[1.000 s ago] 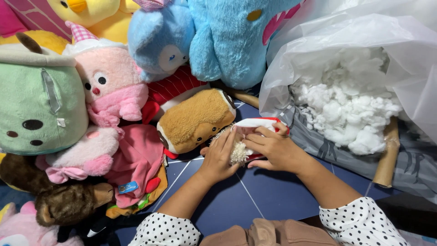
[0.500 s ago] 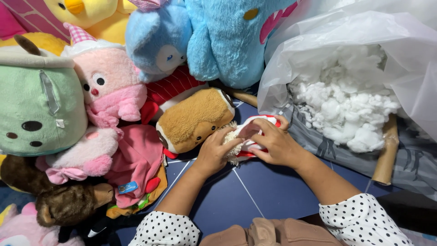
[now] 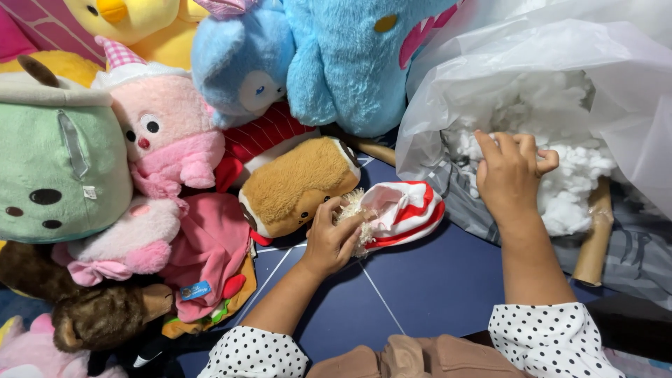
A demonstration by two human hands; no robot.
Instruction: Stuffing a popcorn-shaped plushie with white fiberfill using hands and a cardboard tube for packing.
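Observation:
My left hand (image 3: 334,236) grips the open end of a small red-and-white plush piece (image 3: 404,208), with cream fluffy stuffing (image 3: 352,210) showing at the opening under my fingers. It lies on the dark blue floor beside a tan plush toy (image 3: 297,183). My right hand (image 3: 509,173) is up inside a clear plastic bag (image 3: 560,63), fingers curled onto the white stuffing fibre (image 3: 539,119) heaped there.
A pile of plush toys fills the left and back: a green one (image 3: 59,164), a pink one (image 3: 164,133), a pink cloth (image 3: 210,245), a brown one (image 3: 98,318), blue ones (image 3: 350,63), a yellow one (image 3: 133,17). A cardboard tube (image 3: 595,238) lies on grey fabric (image 3: 644,245) at right.
My right hand has left the red-and-white piece and moved up right into the bag of stuffing. My left hand stays on the piece's opening.

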